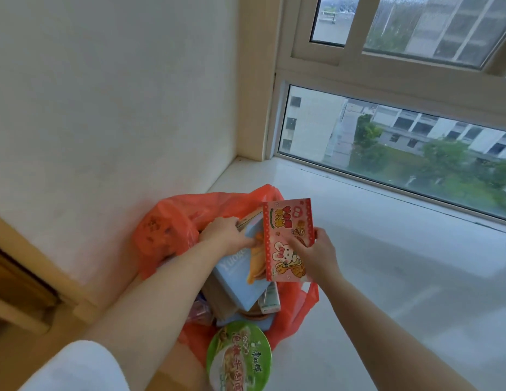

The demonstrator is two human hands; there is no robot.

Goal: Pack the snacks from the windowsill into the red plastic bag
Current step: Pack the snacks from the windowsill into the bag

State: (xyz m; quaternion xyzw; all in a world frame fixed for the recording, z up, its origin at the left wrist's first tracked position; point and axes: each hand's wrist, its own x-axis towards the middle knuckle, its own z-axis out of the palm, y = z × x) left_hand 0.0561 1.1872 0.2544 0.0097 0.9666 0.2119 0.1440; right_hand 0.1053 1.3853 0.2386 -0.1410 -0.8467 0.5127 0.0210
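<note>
The red plastic bag (172,221) lies open on the white windowsill (387,263), against the wall at the left. My right hand (316,252) grips a pink and red snack packet with a cartoon rabbit (285,232) over the bag's mouth. My left hand (226,232) holds the top edge of a light blue snack box (237,280) that stands tilted in the bag. More packets lie under the box, partly hidden. A green-lidded instant noodle bowl (239,359) sits at the bag's near end.
The white wall (105,108) rises just left of the bag. A window (401,148) runs along the far side of the sill. A wooden furniture edge (23,289) shows at the lower left. The sill stretches away to the right of the bag.
</note>
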